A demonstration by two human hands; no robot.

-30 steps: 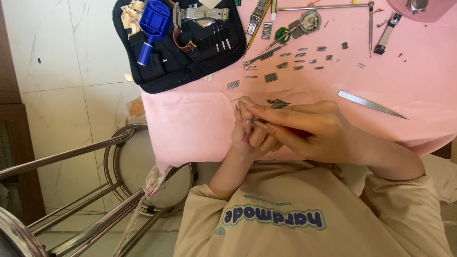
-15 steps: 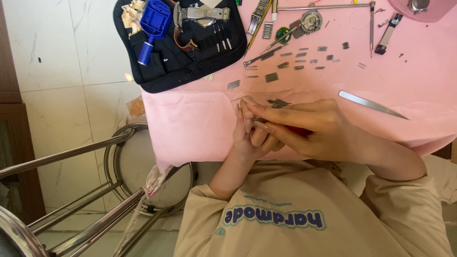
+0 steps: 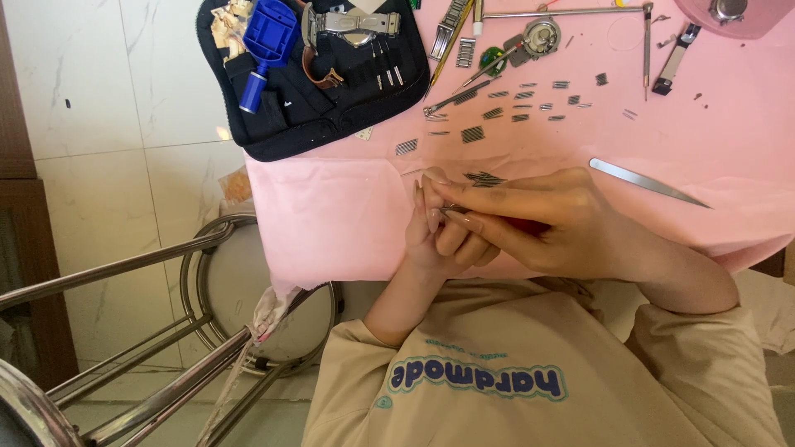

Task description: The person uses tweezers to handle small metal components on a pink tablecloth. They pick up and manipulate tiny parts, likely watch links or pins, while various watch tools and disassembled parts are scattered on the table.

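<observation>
Left hand [image 3: 431, 236]: I see it at the near edge of the counter [image 3: 745, 149], fingers upright and curled together against the right hand; what it pinches I cannot tell, it is hidden.
Right hand [image 3: 546, 223]: lies across from the right, fingers pressed onto the left fingertips, closed on a small red-handled tool [image 3: 530, 225] that barely shows.
Work piece: hidden between the fingertips, just near of a dark cluster of small metal links [image 3: 484, 178].
Doing it well: my judgement is to keep both hands braced on the pink cloth [image 3: 331, 215], press straight, keep the piece over the cloth so nothing drops.
Loose parts: rows of small grey links [image 3: 530, 95] far of the hands; steel tweezers [image 3: 646, 182] to the right.
Packages: black open tool case [image 3: 331, 91] far left, holding a blue plastic block [image 3: 269, 33]; no label I can read.
</observation>
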